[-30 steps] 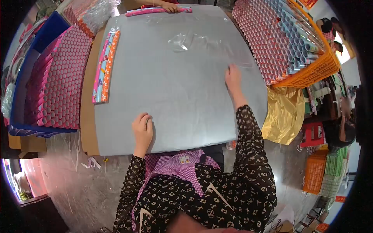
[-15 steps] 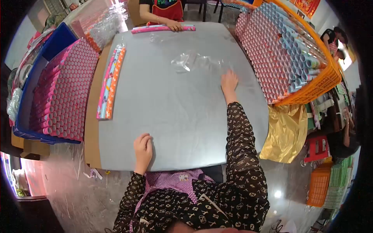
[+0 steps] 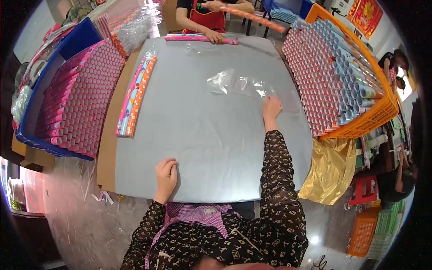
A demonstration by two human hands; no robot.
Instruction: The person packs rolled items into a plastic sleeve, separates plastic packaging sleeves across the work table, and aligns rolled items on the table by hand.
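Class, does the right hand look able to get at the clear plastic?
Probably yes: the right hand lies at the edge of the clear plastic, with nothing visible between them.

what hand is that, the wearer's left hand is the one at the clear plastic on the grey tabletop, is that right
Not quite: it is the wearer's right hand at the clear plastic on the grey tabletop. The head view shows the left hand apart from it, by the tabletop's near edge.

Orng roll blurred; co-wkr cropped
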